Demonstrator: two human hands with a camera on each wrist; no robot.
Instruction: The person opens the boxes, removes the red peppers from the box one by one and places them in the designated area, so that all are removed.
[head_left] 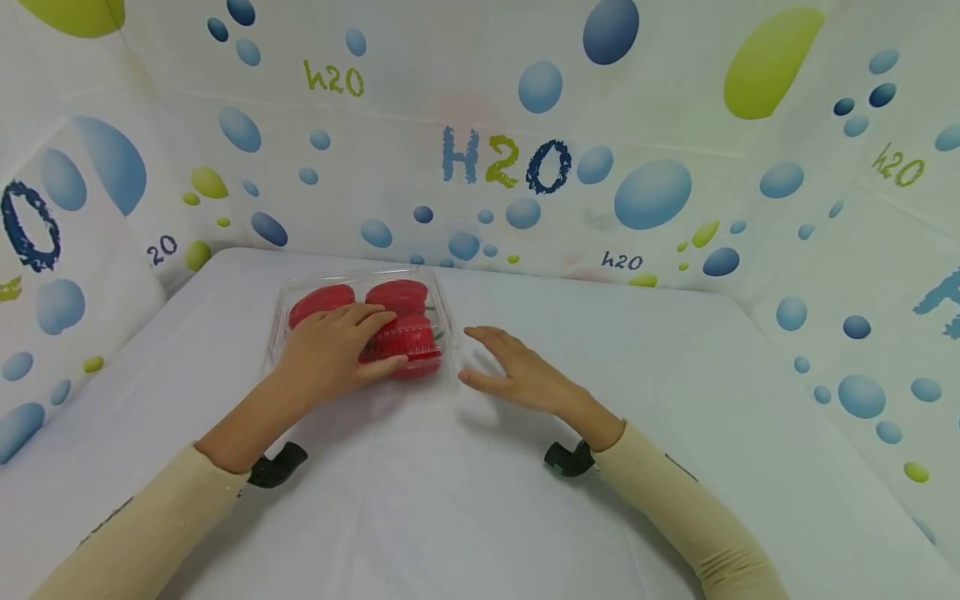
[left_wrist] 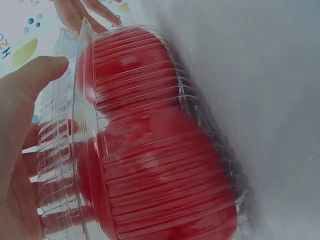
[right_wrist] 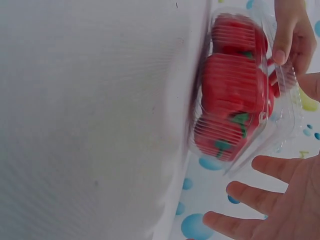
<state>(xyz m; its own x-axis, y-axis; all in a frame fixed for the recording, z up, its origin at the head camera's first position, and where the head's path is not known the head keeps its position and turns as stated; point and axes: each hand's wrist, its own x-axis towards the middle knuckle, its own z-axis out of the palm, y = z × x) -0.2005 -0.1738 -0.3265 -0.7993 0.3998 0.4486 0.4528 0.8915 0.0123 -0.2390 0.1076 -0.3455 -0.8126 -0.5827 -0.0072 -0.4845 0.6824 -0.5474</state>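
box: one clear plastic clamshell (head_left: 360, 329) sitting flat on the white table (head_left: 675, 400), toward the far left side, lid down over the fruit

what's inside: red peppers or tomatoes (head_left: 397, 296), honestly can't call it. I count three red lumps in the head view, and the right wrist view also shows about three with green stems, so I'd say three but the ribbed plastic blurs things

left hand: the left hand (head_left: 330, 354) lies on top of the lid, fingers stretched across it and thumb along the near edge. Looks to me like it's there to pin the box so it doesn't slide. Pressing more than gripping; fingers are pretty straight

right hand: the right hand (head_left: 513, 371) is just beside the box's right edge, not touching it as far as I can tell, fingers spread and relaxed, holding nothing. Reads like it's hovering close to that side

hands total: two, both in beige sleeves (head_left: 675, 500)

backdrop: a bubble-print "H2O" sheet (head_left: 502, 158) wraps round the table on three sides
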